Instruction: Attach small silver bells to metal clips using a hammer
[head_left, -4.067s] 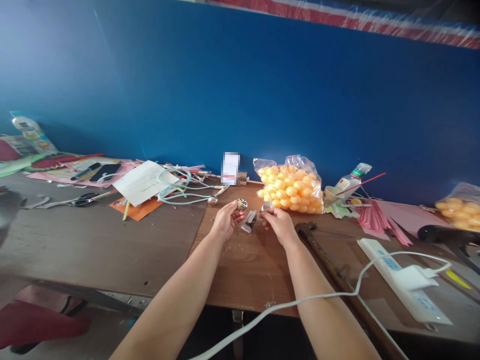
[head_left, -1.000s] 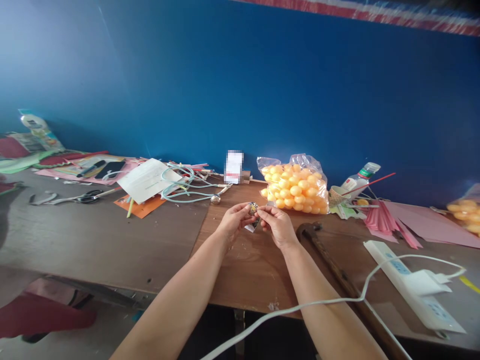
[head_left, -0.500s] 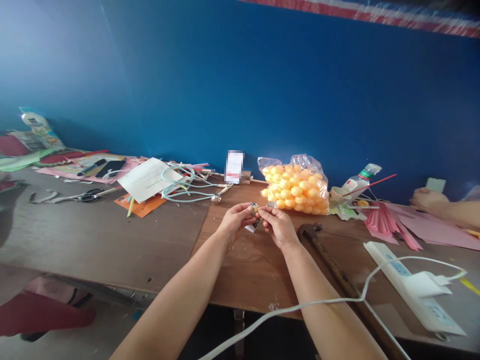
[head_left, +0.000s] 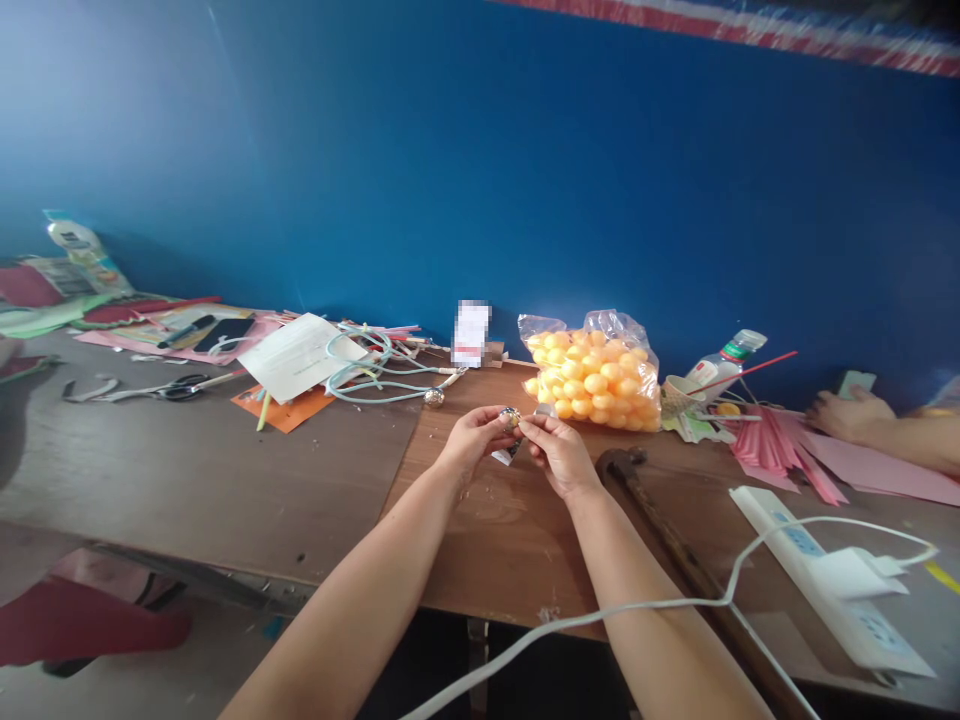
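Observation:
Over the brown table (head_left: 487, 550), my left hand (head_left: 474, 436) pinches a small shiny metallic ball (head_left: 510, 418) between thumb and fingertips. My right hand (head_left: 556, 448) meets it from the right, its thumb and forefinger closed at the ball's edge; whether a smaller piece lies between them is hidden. Just below the fingertips is a small white and dark slip (head_left: 506, 454). A similar metallic ball (head_left: 433, 398) lies at the end of a light blue cord (head_left: 375, 398). Behind my right hand sits a clear bag of orange balls (head_left: 592, 378).
Papers, a phone (head_left: 225, 335) and scissors (head_left: 176, 390) lie left. A dark stick (head_left: 660, 530), a power strip (head_left: 832, 580) and a white cable (head_left: 600, 612) are right. Another person's hand (head_left: 847, 412) holds a phone near pink paper.
More of the metallic ball shows between my fingertips. The other person's hand and phone at the right have moved left. My arms have hardly moved.

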